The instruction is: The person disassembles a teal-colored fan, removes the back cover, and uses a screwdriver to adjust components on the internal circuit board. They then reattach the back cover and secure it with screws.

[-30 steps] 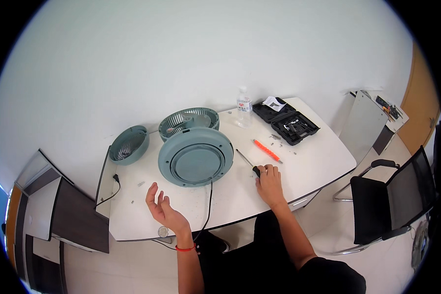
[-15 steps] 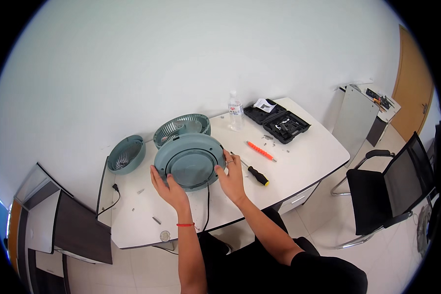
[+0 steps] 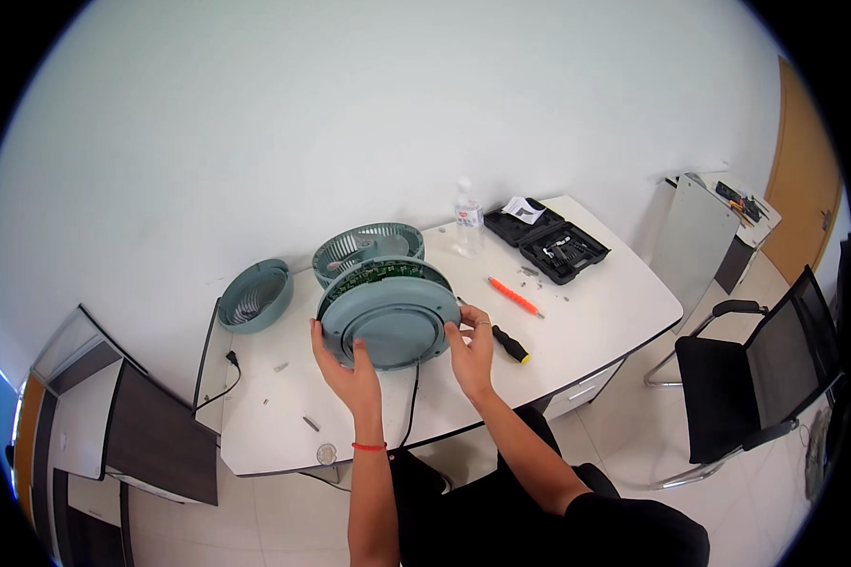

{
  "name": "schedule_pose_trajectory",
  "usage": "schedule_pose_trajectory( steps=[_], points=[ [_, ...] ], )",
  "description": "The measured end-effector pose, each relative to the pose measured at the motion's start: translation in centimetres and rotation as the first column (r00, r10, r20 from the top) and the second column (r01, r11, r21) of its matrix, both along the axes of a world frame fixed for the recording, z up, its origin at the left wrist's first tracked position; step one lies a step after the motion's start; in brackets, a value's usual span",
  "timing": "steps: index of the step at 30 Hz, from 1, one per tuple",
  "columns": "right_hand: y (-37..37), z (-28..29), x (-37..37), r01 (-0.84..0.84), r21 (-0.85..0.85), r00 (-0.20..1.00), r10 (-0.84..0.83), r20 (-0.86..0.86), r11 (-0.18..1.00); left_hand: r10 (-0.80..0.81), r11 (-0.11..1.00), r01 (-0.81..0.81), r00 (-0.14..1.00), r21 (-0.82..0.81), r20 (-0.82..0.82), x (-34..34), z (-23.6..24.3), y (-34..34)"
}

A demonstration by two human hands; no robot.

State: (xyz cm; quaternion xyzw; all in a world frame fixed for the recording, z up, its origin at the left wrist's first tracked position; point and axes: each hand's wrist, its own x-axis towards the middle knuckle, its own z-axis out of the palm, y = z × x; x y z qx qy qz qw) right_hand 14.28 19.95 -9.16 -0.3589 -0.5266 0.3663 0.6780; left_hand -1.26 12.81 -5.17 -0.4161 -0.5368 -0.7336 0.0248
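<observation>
Left hand (image 3: 352, 383): partly spread, gripping the left edge of a round grey-green plastic base plate (image 3: 394, 333) — thumb flat on its face, fingers along the rim; a thin red cord bracelet (image 3: 370, 446) circles the wrist.
Right hand (image 3: 472, 352): half curled on the plate's right edge, thumb on the near side, fingers at the rim, a ring on one finger.
Base plate: between both hands and above the wrists, its ringed face tilted toward the person.
Circuit board (image 3: 385, 273): green, visible in the gap along the plate's upper edge.
Black power cable (image 3: 413, 406): hanging from the plate's lower edge, running past the table edge between the forearms.
Fan housing: a slatted grey-green round plastic cage (image 3: 405, 242), just behind the plate.
Bowl-shaped shell: grey-green plastic with a grille (image 3: 255, 325), left of the housing.
Screwdriver: black handle with a yellow end (image 3: 512, 346), lying just right of the right hand.
Rod: bright orange, ridged, with metal tips (image 3: 515, 297), beyond the screwdriver.
Tool case: open black plastic (image 3: 545, 268), farther back, beside a clear plastic bottle (image 3: 468, 215).
Table: white, dark-edged (image 3: 624, 302), under it all.
</observation>
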Motion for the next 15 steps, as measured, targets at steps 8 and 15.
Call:
schedule_pose_trajectory(
  steps=[8, 15],
  points=[
    [-3.3, -2.0, 3.3, -0.156, 0.005, 0.984, 0.156, -0.083, 0.988, -0.009, 0.998, 0.011, 0.999, -0.057, 0.033, 2.3, -0.9, -4.7],
    [-5.0, -2.3, 4.8, -0.200, 0.071, 0.980, 0.200, 0.013, 0.977, 0.023, 0.997, -0.025, 0.999, -0.066, -0.033, 3.0, -3.1, -7.0]
  ],
)
